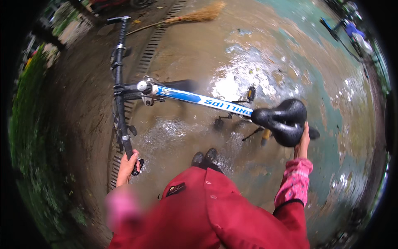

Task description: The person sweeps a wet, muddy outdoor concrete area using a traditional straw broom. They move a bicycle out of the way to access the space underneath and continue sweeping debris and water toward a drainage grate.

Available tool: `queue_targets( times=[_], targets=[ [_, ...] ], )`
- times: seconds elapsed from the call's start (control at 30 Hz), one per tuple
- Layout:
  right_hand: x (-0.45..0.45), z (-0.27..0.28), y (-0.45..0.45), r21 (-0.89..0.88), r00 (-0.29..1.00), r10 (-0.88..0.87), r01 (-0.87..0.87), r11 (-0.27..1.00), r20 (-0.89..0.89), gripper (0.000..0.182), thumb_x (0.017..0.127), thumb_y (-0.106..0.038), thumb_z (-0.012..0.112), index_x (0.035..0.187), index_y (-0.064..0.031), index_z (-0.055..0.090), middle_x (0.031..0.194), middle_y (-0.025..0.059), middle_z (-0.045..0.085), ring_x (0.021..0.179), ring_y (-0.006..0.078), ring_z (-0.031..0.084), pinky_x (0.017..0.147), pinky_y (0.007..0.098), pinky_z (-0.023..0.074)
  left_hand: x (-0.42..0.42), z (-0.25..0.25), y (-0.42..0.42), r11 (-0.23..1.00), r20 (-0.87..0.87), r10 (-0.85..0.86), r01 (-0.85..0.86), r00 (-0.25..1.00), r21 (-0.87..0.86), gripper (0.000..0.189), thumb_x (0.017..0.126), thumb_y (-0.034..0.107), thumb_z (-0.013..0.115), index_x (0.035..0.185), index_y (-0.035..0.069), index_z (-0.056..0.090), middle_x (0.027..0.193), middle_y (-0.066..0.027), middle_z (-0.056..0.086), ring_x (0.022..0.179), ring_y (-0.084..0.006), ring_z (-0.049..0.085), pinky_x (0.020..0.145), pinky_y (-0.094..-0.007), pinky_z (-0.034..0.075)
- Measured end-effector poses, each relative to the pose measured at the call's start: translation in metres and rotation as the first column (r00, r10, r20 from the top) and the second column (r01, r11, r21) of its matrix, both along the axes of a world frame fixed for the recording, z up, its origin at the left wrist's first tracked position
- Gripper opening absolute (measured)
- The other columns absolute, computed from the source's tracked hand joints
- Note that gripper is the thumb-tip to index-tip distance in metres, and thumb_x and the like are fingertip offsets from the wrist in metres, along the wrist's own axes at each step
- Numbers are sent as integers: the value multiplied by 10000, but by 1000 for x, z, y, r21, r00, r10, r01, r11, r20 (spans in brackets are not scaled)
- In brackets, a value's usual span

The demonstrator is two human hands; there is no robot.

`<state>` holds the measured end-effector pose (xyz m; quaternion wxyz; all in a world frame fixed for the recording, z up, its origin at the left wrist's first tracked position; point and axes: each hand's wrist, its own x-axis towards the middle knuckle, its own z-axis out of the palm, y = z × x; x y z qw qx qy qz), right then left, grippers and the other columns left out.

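A bicycle with a blue and white top tube (202,101) stands upright across the view, its front to the left. My left hand (130,163) is closed around the near grip of the black handlebar (118,74). At the right, my right hand (305,137) rests against the rear edge of the wet black saddle (281,121); the saddle hides part of its fingers, so its hold is unclear. A pedal (251,93) shows beyond the frame, and another hangs on the near side.
Muddy, wet ground (174,133) lies under the bicycle. A slotted drain grate (149,51) runs along the left, with a straw broom (199,15) lying across it. Green plants (34,146) border the far left. More cycle-like objects stand at the upper right.
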<state>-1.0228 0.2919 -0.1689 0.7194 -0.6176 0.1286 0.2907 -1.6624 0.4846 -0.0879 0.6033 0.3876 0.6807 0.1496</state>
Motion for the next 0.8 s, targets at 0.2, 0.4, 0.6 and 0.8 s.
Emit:
queue_targets(
  times=[0.2,0.4,0.6,0.8],
  targets=[
    [-4,-19,-29,-442,922,150,26,896,358,462,853,-467,563,1028,-41,611,874,11,603,680,104,530,606,238,411,5,-11,-13,997,-14,-24,25,1000,77,324,830,80,601,1117,78,451,567,-14,480,433,-104,465,410,-235,398],
    [-111,-58,-135,-380,981,144,-84,921,132,201,853,-292,603,930,-112,556,653,-54,491,505,58,429,416,198,313,20,-21,-27,967,-22,120,-111,993,230,387,807,23,579,1159,47,421,643,-22,485,443,-98,461,415,-237,398],
    [-184,-80,-258,-467,833,145,-433,771,-534,192,854,-262,565,959,-104,539,612,-11,507,695,167,575,626,330,505,3,-67,-25,725,-501,135,259,855,638,654,736,55,639,1315,31,338,914,-111,525,805,-246,553,742,-368,464],
    [-134,-86,-423,-530,861,-216,-72,845,-461,208,855,-233,569,1003,-90,542,668,6,550,610,159,586,525,275,483,172,-7,-84,457,-896,204,772,393,443,795,669,127,670,1371,236,314,1194,-214,429,1098,-396,428,914,-498,360]
  ],
)
